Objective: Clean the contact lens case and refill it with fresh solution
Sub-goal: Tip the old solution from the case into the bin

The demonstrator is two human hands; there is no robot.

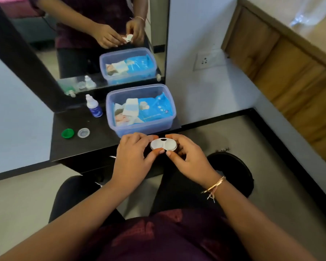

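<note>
A white two-well contact lens case [163, 145] is held in the air just past the front edge of the dark shelf [94, 147]. My left hand [134, 153] pinches its left side and my right hand [184, 157] pinches its right side, thumbs at the near edge. Two loose caps lie on the shelf at the left: a green cap [67, 133] and a clear cap [83, 132]. A small solution bottle [93, 106] with a blue label stands upright behind them, near the mirror.
A clear plastic box [141, 127] holding blue packets and white sachets stands on the shelf right behind my hands. A mirror [102, 34] rises behind the shelf. A black stool [233, 172] is below my right hand, and a wooden door [290, 72] is at the right.
</note>
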